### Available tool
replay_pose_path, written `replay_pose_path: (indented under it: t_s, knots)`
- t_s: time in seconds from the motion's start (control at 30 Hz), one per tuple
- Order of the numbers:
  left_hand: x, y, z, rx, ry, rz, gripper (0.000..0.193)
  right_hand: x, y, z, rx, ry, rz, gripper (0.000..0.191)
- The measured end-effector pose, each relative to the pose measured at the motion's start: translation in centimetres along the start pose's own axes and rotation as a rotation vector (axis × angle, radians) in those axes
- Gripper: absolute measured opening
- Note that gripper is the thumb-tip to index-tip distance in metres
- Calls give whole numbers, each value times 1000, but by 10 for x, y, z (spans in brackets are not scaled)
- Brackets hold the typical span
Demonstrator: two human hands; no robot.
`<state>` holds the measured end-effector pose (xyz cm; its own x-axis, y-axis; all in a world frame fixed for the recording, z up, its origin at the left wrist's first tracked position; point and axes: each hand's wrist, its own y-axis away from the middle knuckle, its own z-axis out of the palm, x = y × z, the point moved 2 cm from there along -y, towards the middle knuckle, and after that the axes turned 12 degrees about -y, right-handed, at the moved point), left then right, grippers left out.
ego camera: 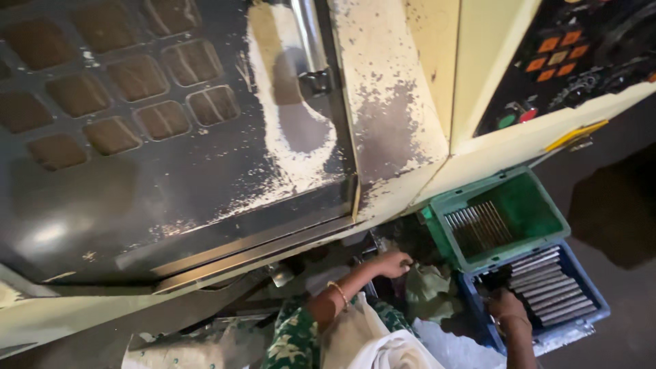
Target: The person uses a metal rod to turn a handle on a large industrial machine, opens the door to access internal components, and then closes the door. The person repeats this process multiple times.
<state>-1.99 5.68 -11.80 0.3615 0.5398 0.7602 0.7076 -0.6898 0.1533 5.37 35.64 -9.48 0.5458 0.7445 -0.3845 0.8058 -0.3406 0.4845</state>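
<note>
Grey metal rods (553, 287) lie side by side, flat, stacked in a blue crate (593, 290).

A machine workshop; a big worn machine door (171, 137) at ten o'clock; a control panel (560, 61) with coloured buttons at two o'clock; crates of metal rods (547, 283) at four o'clock.

A dark floor (615, 205) carries two crates side by side. The green crate (502, 219) and blue crate (547, 287) each hold metal rods.

Dim, warm light; glare smears the dark machine door (171, 171) at lower left, the floor at right sinks into shadow, everything slightly soft.
</note>
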Motion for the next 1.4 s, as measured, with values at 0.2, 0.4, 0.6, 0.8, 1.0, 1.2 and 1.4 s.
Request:
replay_pose_path:
  t_s: [0.2,0.4,0.6,0.8,1.0,1.2,1.4]
  knots:
    - [26,32,-107,140,-29,137,44,-10,7,-6,16,20,109,46]
    - [101,128,-248,473,104,341,35,-20,13,-2,52,-8,154,44]
    - [132,174,-336,1176,-105,343,30,-33,17,-2,112,-22,140,41]
    - [126,151,-376,1355,-693,238,68,-47,32,-6,212,-74,121,39]
    - [118,128,-360,1417,-727,311,80,-60,48,-4,309,-139,120,37]
    - [117,129,-362,1455,-688,312,70,-60,70,9,384,-184,122,35]
    - [121,131,-364,1494,-680,312,62,-68,71,-2,471,-227,98,33]
